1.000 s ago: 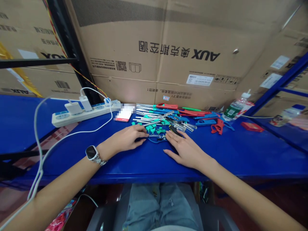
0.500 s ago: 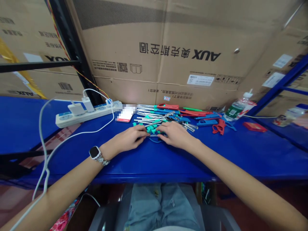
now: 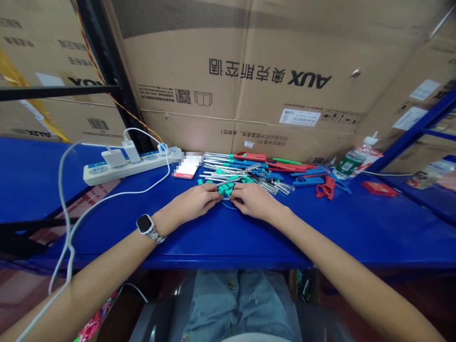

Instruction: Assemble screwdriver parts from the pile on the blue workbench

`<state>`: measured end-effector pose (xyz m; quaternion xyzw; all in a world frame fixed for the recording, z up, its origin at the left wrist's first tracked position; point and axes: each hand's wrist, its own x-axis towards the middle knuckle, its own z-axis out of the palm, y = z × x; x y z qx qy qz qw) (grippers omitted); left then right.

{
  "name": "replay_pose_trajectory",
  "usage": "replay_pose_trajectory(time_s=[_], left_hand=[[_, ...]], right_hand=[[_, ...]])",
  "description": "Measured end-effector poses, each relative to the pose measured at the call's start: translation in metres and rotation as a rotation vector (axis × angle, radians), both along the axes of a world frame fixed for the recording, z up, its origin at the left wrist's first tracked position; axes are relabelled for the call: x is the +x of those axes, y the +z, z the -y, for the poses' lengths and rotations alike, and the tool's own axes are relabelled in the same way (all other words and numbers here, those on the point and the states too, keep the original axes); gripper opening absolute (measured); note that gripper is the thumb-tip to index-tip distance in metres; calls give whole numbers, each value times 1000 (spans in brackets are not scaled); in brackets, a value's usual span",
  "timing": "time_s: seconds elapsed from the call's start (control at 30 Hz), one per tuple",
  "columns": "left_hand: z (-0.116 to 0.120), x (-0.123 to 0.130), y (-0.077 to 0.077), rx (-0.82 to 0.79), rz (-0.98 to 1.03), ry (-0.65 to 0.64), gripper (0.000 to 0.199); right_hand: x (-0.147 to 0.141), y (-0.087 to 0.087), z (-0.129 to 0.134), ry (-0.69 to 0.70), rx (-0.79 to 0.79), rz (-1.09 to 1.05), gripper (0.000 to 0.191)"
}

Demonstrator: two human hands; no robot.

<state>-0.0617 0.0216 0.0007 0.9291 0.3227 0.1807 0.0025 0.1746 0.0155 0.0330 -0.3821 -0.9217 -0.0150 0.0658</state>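
Teal clips [image 3: 225, 188] lie pinched between left hand [image 3: 194, 202] and right hand [image 3: 254, 201], both grips closed on them, below the cardboard box [image 3: 249, 80] printed "AUX".

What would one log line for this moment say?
left hand: fingers on teal plastic pieces | right hand: fingers on same pieces | behind: metal rods, red and blue plastic handles | surface: blue table

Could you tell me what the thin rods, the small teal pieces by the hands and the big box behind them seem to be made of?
The thin rods look like bare metal: silvery, with bright glints. The small teal pieces seem moulded plastic: even, opaque colour, slight sheen. The big box is brown corrugated cardboard: matt, printed, creased along a fold.
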Motion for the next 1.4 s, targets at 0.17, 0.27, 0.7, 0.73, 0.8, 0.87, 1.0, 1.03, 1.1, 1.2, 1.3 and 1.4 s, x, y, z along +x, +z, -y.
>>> replay_pose_trajectory(time_s=[0.17,0.27,0.7,0.73,0.8,0.87,1.0,1.03,1.1,1.2,1.3,1.4], left_hand=[[-2,2,2,21,-9,-5,29],[-3,3,2,3,14,-7,30],[-9,-5,2,-84,105,-62,27],[-9,-5,2,-81,99,-68,27],[-9,-5,1,-86,90,-79,28],[-10,-7,0,-102,100,-79,28],[-12,-10,-2,-136,108,-55,28],[-13,-11,-2,-137,98,-54,27],[-12,-11,-1,-129,78,-57,27],[-9,-9,1,-82,40,-55,29],[-4,-8,4,-9,-21,-38,32],[0,-5,4,53,-71,-41,31]], right_hand=[[1,-3,-2,14,12,-7,23],[3,-4,-3,42,-6,-39,22],[12,-13,-15,97,-128,-244,19],[12,-13,-14,91,-137,-231,19],[12,-11,-12,86,-148,-206,18],[11,-10,-11,94,-150,-193,19],[11,-9,-16,95,-171,-228,20],[11,-9,-18,85,-193,-258,20],[12,-9,-22,49,-259,-337,19],[13,-9,-26,-14,-367,-433,16],[14,-9,-25,-35,-383,-460,14],[13,-9,-24,-24,-324,-443,15]])
